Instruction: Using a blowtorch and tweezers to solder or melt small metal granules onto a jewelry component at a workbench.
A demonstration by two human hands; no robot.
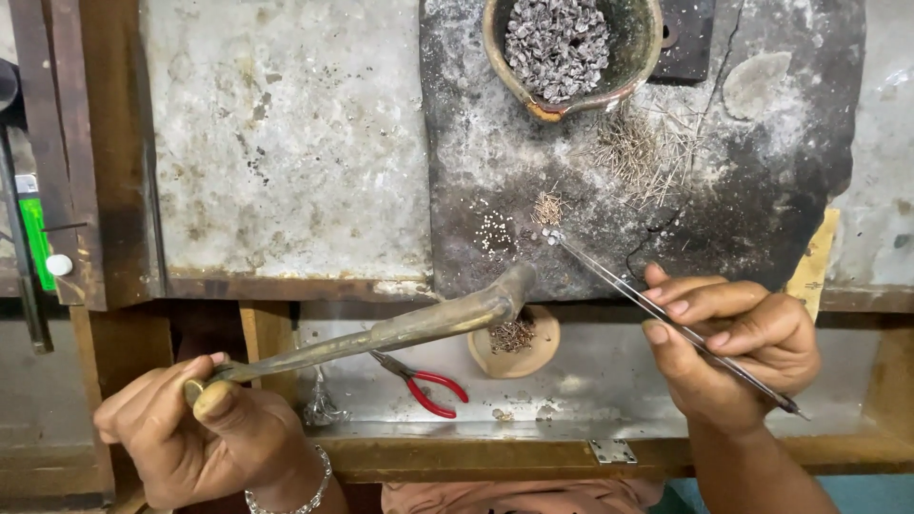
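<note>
The tweezers (666, 319) are thin, long and silvery, dark at the rear end. Their long axis runs from 4 o'clock up to 10 o'clock, tips touching small pale beads (551, 235) on the charred slab (762, 171) of the desk. The right hand (738, 357) has its grip closed around the tweezers. At 8 o'clock, the left hand (205, 433) grips a brass blowpipe (400, 330), nozzle pointing toward 2 o'clock.

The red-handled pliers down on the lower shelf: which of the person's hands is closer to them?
Left. The left hand, gripping a brass blowpipe, sits left of the red-handled pliers and slightly lower. The right hand, holding long tweezers, is farther off to their right.
</note>
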